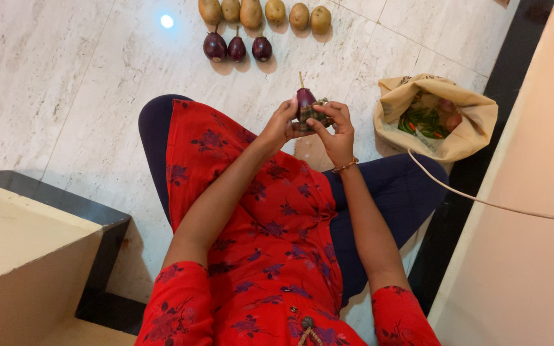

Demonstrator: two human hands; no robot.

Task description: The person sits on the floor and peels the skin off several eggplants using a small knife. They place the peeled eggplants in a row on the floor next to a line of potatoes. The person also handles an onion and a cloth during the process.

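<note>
Beige bag (476, 122) of green vegetables (423, 120)

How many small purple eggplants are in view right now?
4. Three small purple eggplants lie in a row on the floor at and; one is held in both hands. More may be hidden in the beige cloth bag.

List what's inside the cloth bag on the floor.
The beige cloth bag lies open by the right hand. Visible inside: green vegetables, something small and orange-red, and a reddish-brown round item. Anything beneath them is hidden by the folded cloth.
</note>
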